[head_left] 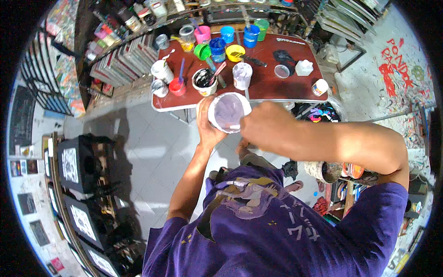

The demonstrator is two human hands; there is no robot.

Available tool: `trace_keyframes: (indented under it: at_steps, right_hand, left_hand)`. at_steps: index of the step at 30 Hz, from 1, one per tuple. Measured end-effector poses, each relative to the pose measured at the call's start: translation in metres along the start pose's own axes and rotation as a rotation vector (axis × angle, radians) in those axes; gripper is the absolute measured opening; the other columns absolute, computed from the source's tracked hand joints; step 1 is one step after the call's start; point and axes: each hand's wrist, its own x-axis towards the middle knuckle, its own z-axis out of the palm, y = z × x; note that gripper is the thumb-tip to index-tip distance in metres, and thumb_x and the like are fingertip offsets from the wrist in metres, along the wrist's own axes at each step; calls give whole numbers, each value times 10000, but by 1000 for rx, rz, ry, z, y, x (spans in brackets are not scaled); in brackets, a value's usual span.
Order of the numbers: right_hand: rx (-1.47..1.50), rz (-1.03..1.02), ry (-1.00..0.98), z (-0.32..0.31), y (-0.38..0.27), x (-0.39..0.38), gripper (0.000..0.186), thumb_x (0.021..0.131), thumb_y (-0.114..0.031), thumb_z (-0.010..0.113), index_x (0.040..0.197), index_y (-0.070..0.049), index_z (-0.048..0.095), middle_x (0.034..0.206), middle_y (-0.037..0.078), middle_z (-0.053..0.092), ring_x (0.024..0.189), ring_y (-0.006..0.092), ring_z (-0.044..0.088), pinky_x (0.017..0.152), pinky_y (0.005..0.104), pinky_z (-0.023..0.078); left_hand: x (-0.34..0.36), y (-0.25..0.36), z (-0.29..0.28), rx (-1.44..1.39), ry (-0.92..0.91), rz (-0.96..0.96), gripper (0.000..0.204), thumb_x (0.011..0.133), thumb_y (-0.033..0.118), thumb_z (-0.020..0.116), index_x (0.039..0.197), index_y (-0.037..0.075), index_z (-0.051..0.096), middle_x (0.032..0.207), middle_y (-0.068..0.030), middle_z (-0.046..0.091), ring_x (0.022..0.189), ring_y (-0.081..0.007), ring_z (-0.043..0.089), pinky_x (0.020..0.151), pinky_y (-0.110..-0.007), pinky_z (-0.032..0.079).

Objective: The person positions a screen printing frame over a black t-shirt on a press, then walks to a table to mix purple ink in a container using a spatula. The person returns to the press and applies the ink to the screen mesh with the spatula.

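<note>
My left hand (206,121) grips the side of a white plastic tub (212,115), holding it tilted in front of my body, off the table. Pale lavender paint (229,111) coats the inside of the tub. My right hand (264,123), slightly blurred, is closed at the tub's right rim. From its fingers the pale end of a stirring stick (234,127) reaches into the paint; the rest of it is hidden by the hand. On the table just beyond stands another white tub (242,76) with pale residue, beside a tub of black paint (205,81).
A dark red table (272,87) carries several coloured paint cups, including a red cup (176,87) and a yellow cup (235,53). A white bottle (304,68) and a small white jar (320,87) stand at its right. Racked printing frames (124,64) line the left.
</note>
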Motion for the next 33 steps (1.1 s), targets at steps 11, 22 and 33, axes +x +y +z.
trace_keyframes:
  at_steps: [11,22,33]
  right_hand:
    - [-96,-177,-11,-16,-73,23,74,748,-143,727,769,-86,769,732,89,728,744,229,746,621,368,596]
    - [-216,-68,197,-20,-86,56,62,716,-126,727,738,-71,748,744,114,738,671,221,733,567,366,586]
    - [-131,-124,335,-8,-111,71,69,709,-152,730,743,-99,756,670,81,702,669,211,724,557,351,567]
  left_hand:
    - [-69,20,-88,216,70,5,945,570,292,933,1370,58,489,1320,-194,596,1225,-403,541,1047,-509,442]
    - [-82,28,-120,211,188,-105,1005,557,270,941,1412,77,452,1334,-183,591,1228,-400,538,1056,-513,441]
    - [-79,36,-117,240,219,-111,1037,536,296,962,1412,83,449,1318,-178,601,1225,-385,543,1055,-508,444]
